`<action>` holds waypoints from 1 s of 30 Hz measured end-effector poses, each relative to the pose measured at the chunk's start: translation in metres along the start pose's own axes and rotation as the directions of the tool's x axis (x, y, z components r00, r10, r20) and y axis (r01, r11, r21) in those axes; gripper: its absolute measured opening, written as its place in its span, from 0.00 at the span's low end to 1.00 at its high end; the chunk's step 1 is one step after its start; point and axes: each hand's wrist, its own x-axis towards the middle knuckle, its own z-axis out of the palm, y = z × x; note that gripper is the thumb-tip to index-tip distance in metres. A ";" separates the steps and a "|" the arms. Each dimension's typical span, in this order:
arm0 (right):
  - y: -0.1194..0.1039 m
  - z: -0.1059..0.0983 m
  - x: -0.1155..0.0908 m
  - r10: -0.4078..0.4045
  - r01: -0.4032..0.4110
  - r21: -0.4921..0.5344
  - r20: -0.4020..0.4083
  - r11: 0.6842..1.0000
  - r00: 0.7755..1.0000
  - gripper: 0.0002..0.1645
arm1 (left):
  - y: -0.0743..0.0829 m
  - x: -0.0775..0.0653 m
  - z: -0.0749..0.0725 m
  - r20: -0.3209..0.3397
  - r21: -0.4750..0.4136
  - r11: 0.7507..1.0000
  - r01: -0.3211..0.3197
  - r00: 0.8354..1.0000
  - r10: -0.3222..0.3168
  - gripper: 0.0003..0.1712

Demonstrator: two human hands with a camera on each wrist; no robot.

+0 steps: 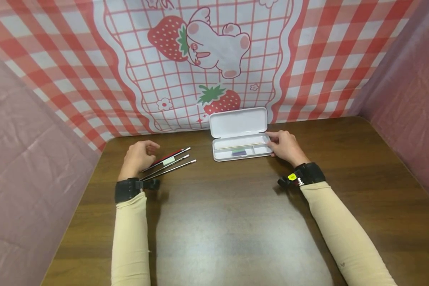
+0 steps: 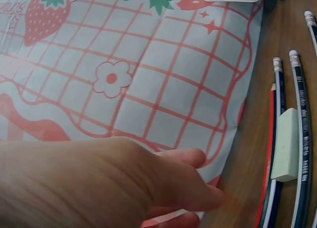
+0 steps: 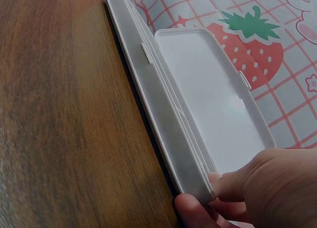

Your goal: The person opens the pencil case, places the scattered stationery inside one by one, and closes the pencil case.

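A white pencil case stands with its hinged lid raised against the cloth at the back. Inside lie a thin gold-coloured pencil and a small purple-and-green block. My right hand grips the case's right end, thumb at the rim and fingers against the outside in the right wrist view. To the left, my left hand hovers beside several pencils, its fingers loosely bent and holding nothing. Among these are a red pencil and dark striped pencils with white eraser tips. A pale green eraser lies between them.
The brown wooden table extends under everything. Behind it hangs a red-and-white checked cloth printed with strawberries, meeting the table's back edge close behind the case. Pink curtains flank both sides.
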 end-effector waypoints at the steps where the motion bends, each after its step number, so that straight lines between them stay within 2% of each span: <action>1: 0.000 0.000 0.000 0.001 -0.001 0.000 0.002 1.000 1.000 0.28 | 0.000 -0.001 -0.001 0.011 -0.001 1.000 -0.006 1.000 0.006 0.22; 9: 0.002 0.001 0.002 0.000 0.000 -0.004 0.004 1.000 1.000 0.28 | -0.005 -0.005 -0.010 0.088 0.002 1.000 -0.012 0.996 0.012 0.22; 16: 0.002 0.000 0.002 -0.005 0.005 -0.008 -0.008 1.000 1.000 0.28 | -0.010 -0.004 -0.009 0.179 0.030 0.999 -0.019 0.984 0.013 0.21; 30: 0.000 0.000 0.002 0.009 -0.009 -0.008 0.003 1.000 1.000 0.28 | -0.017 0.000 0.001 0.197 -0.001 1.000 0.003 0.980 -0.003 0.19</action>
